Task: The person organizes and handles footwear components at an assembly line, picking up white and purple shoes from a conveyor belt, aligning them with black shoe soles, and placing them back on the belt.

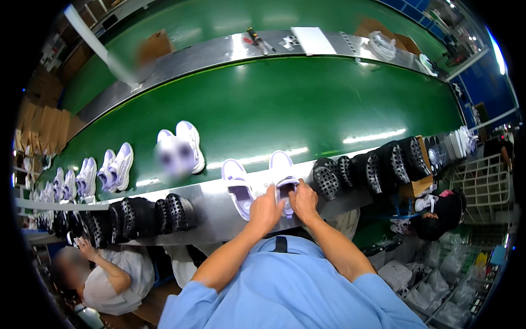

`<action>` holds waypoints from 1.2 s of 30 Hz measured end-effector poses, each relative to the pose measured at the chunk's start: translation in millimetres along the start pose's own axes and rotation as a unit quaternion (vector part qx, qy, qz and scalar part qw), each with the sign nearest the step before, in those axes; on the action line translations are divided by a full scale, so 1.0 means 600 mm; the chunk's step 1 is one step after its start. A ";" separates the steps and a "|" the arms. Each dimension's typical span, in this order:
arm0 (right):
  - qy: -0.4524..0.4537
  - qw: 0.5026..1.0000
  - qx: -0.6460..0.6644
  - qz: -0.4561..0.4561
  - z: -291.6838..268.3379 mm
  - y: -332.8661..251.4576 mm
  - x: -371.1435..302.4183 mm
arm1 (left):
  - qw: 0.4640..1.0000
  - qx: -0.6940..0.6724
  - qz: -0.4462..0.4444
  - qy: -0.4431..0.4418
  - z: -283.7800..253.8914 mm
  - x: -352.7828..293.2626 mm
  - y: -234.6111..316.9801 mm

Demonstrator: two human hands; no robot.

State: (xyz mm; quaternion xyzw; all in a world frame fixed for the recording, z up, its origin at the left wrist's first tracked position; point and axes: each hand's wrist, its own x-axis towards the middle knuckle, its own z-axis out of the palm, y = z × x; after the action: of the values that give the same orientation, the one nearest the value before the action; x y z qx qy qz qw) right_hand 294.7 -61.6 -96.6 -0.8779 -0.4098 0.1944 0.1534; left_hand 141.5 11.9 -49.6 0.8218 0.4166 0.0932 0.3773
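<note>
I see both hands working on one white shoe (283, 176) that lies across the near edge of the green conveyor belt (285, 104) and the steel rail (219, 205) in front of it. My left hand (265, 210) is curled against the shoe's heel opening from the left side, fingers bent inward; my right hand (303, 200) presses on the same opening from the right, fingers folded down over the rim. Both are closed around that shoe, touching it and nearly touching each other.

Its partner, a second white shoe (238, 187), lies just beside it to the left, sole toward the belt, opening facing up, untouched.

To the right along the rail stands a row of black perforated moulds (366, 171), close together. A similar row of black moulds (143, 215) stands on the left. More pairs of white shoes (117, 167) sit farther left on the belt, well apart from mine.

At lower left, another person in a white shirt (115, 277) raises a hand toward the left row of moulds.
</note>
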 end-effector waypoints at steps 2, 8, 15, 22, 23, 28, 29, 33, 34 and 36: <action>-0.013 1.000 -0.017 0.006 0.001 0.004 -0.002 | 0.995 0.054 -0.076 -0.045 -0.077 -0.058 0.020; -0.072 0.996 -0.028 -0.053 0.014 -0.047 -0.006 | 0.995 0.088 -0.043 -0.012 -0.051 -0.108 -0.117; -0.112 0.994 -0.006 -0.009 -0.050 -0.061 -0.048 | 0.994 -0.022 -0.020 0.104 -0.132 -0.173 -0.105; -0.212 0.964 0.158 -0.026 -0.102 -0.075 -0.110 | 0.843 0.181 -0.266 0.431 -0.249 -0.287 -0.264; -0.232 0.957 0.175 -0.020 -0.103 -0.094 -0.116 | 0.836 0.193 -0.279 0.431 -0.251 -0.291 -0.288; -0.282 0.944 0.158 -0.061 -0.080 -0.137 -0.127 | 0.834 0.241 -0.316 0.384 -0.256 -0.281 -0.334; -0.285 0.944 0.154 -0.064 -0.075 -0.139 -0.129 | 0.839 0.234 -0.313 0.379 -0.260 -0.280 -0.336; -0.275 0.945 0.163 -0.063 -0.081 -0.156 -0.134 | 0.840 0.202 -0.293 0.410 -0.297 -0.296 -0.273; -0.275 0.946 0.156 -0.074 -0.085 -0.166 -0.133 | 0.837 0.187 -0.289 0.425 -0.312 -0.304 -0.244; -0.275 0.946 0.149 -0.092 -0.092 -0.194 -0.126 | 0.843 0.153 -0.243 0.456 -0.334 -0.311 -0.197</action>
State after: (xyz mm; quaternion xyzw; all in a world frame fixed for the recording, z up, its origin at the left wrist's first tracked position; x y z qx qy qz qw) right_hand 199.2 -54.9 18.1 -0.7163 -0.4814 0.4717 0.1808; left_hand -143.4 23.1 37.9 0.6065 0.7367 0.2978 0.0248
